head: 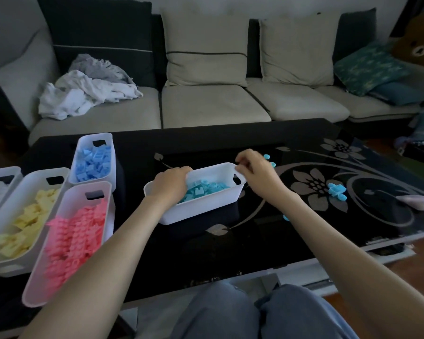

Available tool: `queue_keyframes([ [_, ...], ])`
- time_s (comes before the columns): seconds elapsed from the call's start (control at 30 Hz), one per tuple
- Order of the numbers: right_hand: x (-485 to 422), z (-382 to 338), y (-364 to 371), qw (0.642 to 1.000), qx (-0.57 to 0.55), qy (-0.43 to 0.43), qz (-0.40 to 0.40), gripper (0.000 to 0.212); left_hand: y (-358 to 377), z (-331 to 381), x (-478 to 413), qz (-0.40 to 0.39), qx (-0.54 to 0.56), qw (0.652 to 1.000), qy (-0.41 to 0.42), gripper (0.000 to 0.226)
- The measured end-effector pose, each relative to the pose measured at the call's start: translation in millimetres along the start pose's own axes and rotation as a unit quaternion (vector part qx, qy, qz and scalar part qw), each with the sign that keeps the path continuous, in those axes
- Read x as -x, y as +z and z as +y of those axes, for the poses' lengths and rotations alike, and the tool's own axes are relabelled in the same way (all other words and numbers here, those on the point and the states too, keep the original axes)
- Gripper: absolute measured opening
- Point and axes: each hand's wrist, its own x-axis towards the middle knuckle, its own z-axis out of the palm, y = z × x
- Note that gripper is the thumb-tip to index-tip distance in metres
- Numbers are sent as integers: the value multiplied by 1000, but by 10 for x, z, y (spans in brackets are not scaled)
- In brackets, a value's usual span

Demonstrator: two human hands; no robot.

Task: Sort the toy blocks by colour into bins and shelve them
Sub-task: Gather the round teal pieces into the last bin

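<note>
- Nearest, our knees in blue jeans meet the edge of the black glass table.
- Near left, the pink bin is heaped with pink blocks. Just beside it on the left, the yellow bin holds yellow blocks, and a bin of white blocks is cut off by the left frame edge.
- At centre stands the turquoise bin, partly filled with turquoise blocks.
- The left hand lies over this bin's left end, fingers curled over the rim, and we judge that it steadies the bin.
- The right hand hovers at the bin's right end with fingers bunched. We cannot tell whether it pinches a block.
- A few loose turquoise blocks lie on the table to the right, with others near the right hand.
- Far left, the blue bin holds light-blue blocks.
- Beyond the table is a sofa with crumpled laundry.
- We judge sorting nearly done, since only scattered turquoise pieces remain loose. No bin is shelved yet, and no shelf is in view.
</note>
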Motion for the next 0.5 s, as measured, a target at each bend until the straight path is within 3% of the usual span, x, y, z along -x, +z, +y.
queue_keyframes([
  [0.1,61,139,-16,998,43,4,-42,27,35,24,-15,6,13,1000,-2,41],
  [0.2,197,470,-221,984,126,124,-22,39,78,26,-47,18,18,1000,-4,42],
  [0.27,405,643,-305,953,203,203,-101,54,112,42,-79,24,11,1000,-3,42],
  [0.33,656,746,-246,927,295,174,-154,56,144,89,-99,25,4,1000,6,41],
  [0.4,794,785,-161,930,335,103,-107,46,158,128,-111,24,3,1000,15,40],
  [0.5,753,792,-145,946,307,94,-54,29,161,168,-108,28,2,999,19,39],
])
